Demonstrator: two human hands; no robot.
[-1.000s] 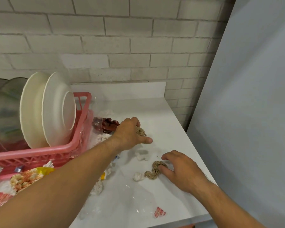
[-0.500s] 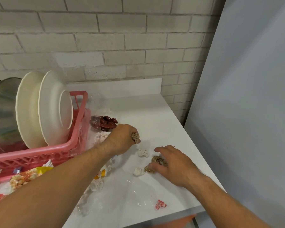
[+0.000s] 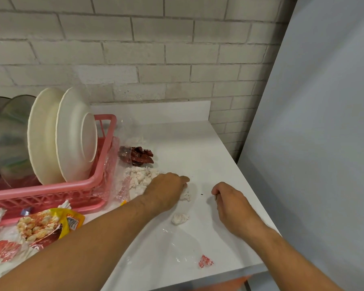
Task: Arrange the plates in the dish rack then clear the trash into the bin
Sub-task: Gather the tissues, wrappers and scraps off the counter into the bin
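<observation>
Two white plates (image 3: pixel 44 135) (image 3: pixel 76 133) stand upright in the pink dish rack (image 3: pixel 51 186), beside a metal plate (image 3: pixel 11 135). My left hand (image 3: pixel 166 192) reaches across the white counter (image 3: pixel 198 143), its fingers curled down on a white tissue wad (image 3: pixel 185 196) that pokes out beneath them. My right hand (image 3: pixel 231 204) is closed in a fist further right, and a sliver of a brown paper wad (image 3: pixel 215 197) shows between its fingers. Another white tissue ball (image 3: pixel 180 219) lies loose between my arms.
A dark red wrapper (image 3: pixel 139 155) and a heap of white tissue (image 3: pixel 139 177) lie beside the rack. A yellow snack bag (image 3: pixel 46 225) and a red-white wrapper (image 3: pixel 4 250) sit front left. Clear plastic film (image 3: pixel 177 244) and a red scrap (image 3: pixel 205 261) lie near the front edge. A grey panel (image 3: pixel 324 143) bounds the right.
My right hand has closed around the brown wad, lifting it off the counter. My left hand moved nearer with its brown wad, now hidden, and came down on a white tissue wad.
</observation>
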